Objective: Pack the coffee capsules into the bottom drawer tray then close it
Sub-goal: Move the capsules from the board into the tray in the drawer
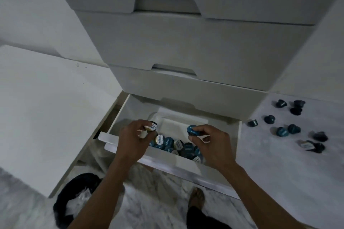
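The white bottom drawer stands pulled out, with a clear tray inside it. Several blue and gold-lidded coffee capsules lie heaped at the tray's near end. My left hand hovers over the tray's left side and pinches a dark capsule with a printed lid. My right hand is over the tray's right side, fingers curled round a blue capsule. Several more blue capsules are scattered on the floor to the right of the drawer.
Closed white drawers rise above the open one. A white panel lies to the left. A black bin with a plastic bag stands on the marble floor at lower left, and my foot is below the drawer front.
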A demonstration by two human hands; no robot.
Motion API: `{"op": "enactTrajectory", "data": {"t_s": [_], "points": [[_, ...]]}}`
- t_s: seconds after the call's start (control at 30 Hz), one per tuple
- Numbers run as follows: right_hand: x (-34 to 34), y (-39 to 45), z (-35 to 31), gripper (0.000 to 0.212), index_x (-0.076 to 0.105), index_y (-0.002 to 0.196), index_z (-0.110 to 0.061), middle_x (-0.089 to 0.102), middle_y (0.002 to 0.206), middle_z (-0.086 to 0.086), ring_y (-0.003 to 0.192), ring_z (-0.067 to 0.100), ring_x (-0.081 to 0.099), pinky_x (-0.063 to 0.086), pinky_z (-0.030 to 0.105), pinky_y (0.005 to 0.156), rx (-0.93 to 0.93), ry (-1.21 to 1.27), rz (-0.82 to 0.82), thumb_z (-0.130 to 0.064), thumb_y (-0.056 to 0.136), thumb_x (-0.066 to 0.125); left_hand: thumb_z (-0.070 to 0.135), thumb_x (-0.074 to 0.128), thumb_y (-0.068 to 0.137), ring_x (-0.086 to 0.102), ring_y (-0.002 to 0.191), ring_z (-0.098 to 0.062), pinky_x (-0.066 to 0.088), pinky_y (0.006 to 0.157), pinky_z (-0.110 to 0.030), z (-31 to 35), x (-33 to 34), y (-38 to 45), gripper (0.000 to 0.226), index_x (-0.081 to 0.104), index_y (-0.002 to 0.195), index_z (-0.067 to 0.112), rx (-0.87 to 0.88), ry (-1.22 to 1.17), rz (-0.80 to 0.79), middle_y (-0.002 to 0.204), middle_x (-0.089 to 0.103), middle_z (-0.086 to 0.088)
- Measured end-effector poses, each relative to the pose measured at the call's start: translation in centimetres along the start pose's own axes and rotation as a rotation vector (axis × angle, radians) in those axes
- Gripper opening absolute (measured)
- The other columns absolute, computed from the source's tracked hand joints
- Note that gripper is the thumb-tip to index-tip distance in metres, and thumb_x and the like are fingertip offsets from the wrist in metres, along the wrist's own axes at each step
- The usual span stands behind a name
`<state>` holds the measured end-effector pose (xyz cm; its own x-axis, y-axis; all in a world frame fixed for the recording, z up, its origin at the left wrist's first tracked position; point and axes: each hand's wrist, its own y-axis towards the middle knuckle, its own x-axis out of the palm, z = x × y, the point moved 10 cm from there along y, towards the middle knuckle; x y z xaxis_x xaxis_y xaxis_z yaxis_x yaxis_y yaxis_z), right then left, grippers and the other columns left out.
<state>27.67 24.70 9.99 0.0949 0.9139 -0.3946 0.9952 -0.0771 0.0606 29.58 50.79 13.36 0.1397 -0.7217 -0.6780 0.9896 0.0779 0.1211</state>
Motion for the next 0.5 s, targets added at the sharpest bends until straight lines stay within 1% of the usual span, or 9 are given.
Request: {"op": "enactTrajectory", "data": {"t_s": [0.1,0.17,0.27,0.3,0.33,0.4,0.5], "points": [[2.6,1.9,0.9,0.021,0.074,0.095,-0.023,0.07,0.091,-0.015,0.082,0.002,0.063,0.05,0.015,0.066,0.026,-0.015,-0.031,-0.016,0.076,0.081,0.013,0.083,0.072,0.062,0.085,0.007,0.044,0.069,-0.001,-1.4,1.6,2.5,0.023,0.072,0.09,0.022,0.025,0.066,-0.102,0.084,0.065,0.019],[4.4,3.1,1.8,0.021,0.073,0.096,-0.02,0.071,0.092,-0.013,0.082,0.002,0.063,0.048,0.01,0.067,0.032,-0.049,-0.069,-0.016,0.077,0.08,0.012,0.082,0.073,0.06,0.081,0.01,0.041,0.068,0.001,-2.2,3.1,3.9,0.023,0.073,0.092,0.021,0.047,0.114,-0.171,0.082,0.063,0.02],[7.0,4.4,3.1,0.022,0.073,0.1,-0.019,0.072,0.098,-0.008,0.085,0.002,0.062,0.04,0.001,0.069,0.06,-0.122,-0.138,-0.017,0.079,0.079,0.014,0.08,0.076,0.058,0.074,0.005,0.039,0.067,-0.001,-3.7,5.8,5.7,0.024,0.072,0.098,0.018,0.05,0.189,-0.302,0.089,0.069,0.007],[7.8,4.7,3.5,0.022,0.072,0.101,-0.02,0.071,0.1,-0.007,0.086,0.003,0.062,0.039,0.001,0.069,0.077,-0.141,-0.159,-0.018,0.08,0.078,0.014,0.079,0.076,0.058,0.075,0.002,0.041,0.069,-0.005,-4.1,6.6,6.1,0.025,0.072,0.099,0.017,0.043,0.205,-0.343,0.092,0.071,0.003],[8.4,4.9,3.8,0.022,0.072,0.102,-0.021,0.071,0.1,-0.007,0.086,0.004,0.061,0.039,0.003,0.07,0.091,-0.161,-0.176,-0.019,0.08,0.077,0.014,0.079,0.076,0.059,0.075,-0.002,0.043,0.07,-0.009,-4.4,7.3,6.6,0.026,0.072,0.1,0.017,0.038,0.215,-0.379,0.094,0.072,0.001],[9.5,5.4,4.3,0.023,0.072,0.103,-0.022,0.071,0.099,-0.005,0.084,0.005,0.057,0.039,0.009,0.073,0.108,-0.207,-0.199,-0.02,0.081,0.076,0.015,0.079,0.077,0.058,0.072,-0.005,0.045,0.07,-0.015,-5.0,8.6,7.4,0.026,0.072,0.101,0.018,0.045,0.236,-0.438,0.093,0.073,-0.001],[10.9,6.3,4.7,0.021,0.072,0.105,-0.02,0.071,0.1,-0.003,0.084,0.005,0.056,0.042,0.014,0.074,0.139,-0.224,-0.216,-0.017,0.083,0.072,0.016,0.077,0.078,0.057,0.069,-0.009,0.049,0.07,-0.023,-5.8,10.0,8.6,0.022,0.072,0.099,0.02,0.08,0.265,-0.508,0.093,0.072,-0.003]]}}
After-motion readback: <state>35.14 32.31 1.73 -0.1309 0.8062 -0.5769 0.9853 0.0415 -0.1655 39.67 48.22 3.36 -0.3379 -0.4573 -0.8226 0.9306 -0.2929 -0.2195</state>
